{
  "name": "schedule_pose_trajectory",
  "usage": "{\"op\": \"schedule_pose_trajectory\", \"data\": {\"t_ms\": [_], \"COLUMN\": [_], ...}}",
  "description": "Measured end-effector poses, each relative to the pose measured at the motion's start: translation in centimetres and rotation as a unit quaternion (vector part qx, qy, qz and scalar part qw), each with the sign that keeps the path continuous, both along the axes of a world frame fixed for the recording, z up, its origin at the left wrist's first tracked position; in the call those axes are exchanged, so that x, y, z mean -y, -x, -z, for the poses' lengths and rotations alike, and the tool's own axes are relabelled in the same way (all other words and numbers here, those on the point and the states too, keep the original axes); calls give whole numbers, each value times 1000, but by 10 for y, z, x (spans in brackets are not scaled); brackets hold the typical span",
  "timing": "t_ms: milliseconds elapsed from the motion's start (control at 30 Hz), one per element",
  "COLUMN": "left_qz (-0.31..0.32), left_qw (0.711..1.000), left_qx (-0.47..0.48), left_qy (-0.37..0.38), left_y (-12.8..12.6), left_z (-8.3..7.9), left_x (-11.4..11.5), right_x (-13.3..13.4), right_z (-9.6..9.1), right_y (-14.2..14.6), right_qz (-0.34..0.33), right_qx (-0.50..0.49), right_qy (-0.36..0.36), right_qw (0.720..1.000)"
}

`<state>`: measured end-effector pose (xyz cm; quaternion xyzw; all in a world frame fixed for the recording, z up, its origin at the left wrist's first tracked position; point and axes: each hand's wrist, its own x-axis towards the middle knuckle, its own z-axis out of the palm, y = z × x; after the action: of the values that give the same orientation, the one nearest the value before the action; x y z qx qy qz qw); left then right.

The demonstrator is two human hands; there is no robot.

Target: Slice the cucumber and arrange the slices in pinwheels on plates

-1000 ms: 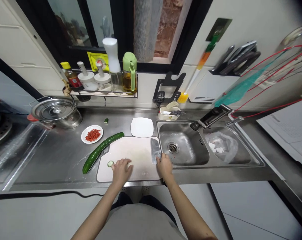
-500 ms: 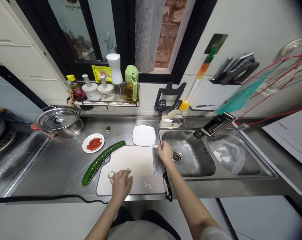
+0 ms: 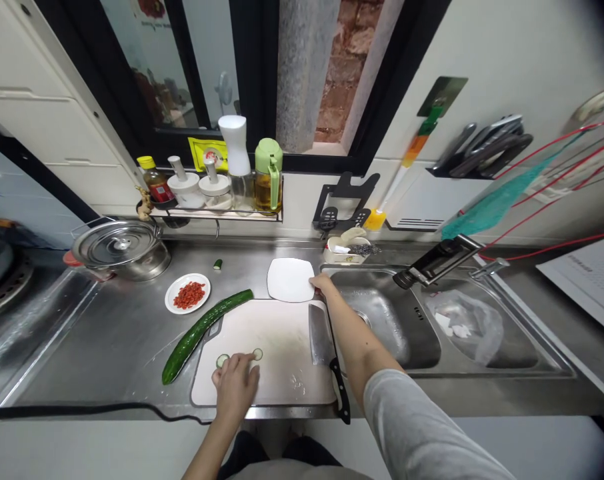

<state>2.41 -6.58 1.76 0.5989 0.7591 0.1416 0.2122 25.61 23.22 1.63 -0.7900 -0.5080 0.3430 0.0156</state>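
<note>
My right hand (image 3: 321, 285) reaches over the sink's left edge and pinches the right side of a white square plate (image 3: 290, 281), which lies behind the cutting board. My left hand (image 3: 235, 385) rests over the white cutting board (image 3: 277, 383), fingers loosely bent and apart, the index fingertip beside a thin cucumber slice (image 3: 257, 354). Another cucumber slice (image 3: 223, 361) lies just behind that hand. A cleaver (image 3: 322, 337) with a black handle lies flat along the board's right side. The long cucumber (image 3: 197, 339) slants across the board's left edge.
A small plate (image 3: 169, 298) of red berries and a cucumber end piece (image 3: 217, 265) stand at the back left. Beyond them are a lidded steel pot (image 3: 145, 259) and a condiment rack (image 3: 217, 213). The sink (image 3: 422, 347) is to the right, its faucet (image 3: 425, 263) overhead.
My right hand has moved from above the cleaver, back and left, onto the white plate's edge. My left hand has shifted slightly left, uncovering more of one cucumber slice.
</note>
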Motion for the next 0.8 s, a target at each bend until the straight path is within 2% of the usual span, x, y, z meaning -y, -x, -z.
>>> {"op": "schedule_pose_trajectory", "data": {"t_ms": [200,433,600,800], "left_qz": [-10,-14,-20,-33], "left_qw": [1000,1000,999,997], "left_qx": [-1,-11,-24,-66], "left_qy": [4,10,11,11], "left_y": [1,-5,-11,-10], "left_z": [-3,-4,-1,3], "left_x": [-6,-11,-13,-20], "right_x": [-5,12,43,109], "right_z": [8,0,-15,-29], "right_y": [1,0,-11,-39], "right_qz": [39,76,97,106], "right_qx": [-46,-179,-274,-350], "right_qy": [6,-40,-84,-113], "right_qw": [998,980,953,924]}}
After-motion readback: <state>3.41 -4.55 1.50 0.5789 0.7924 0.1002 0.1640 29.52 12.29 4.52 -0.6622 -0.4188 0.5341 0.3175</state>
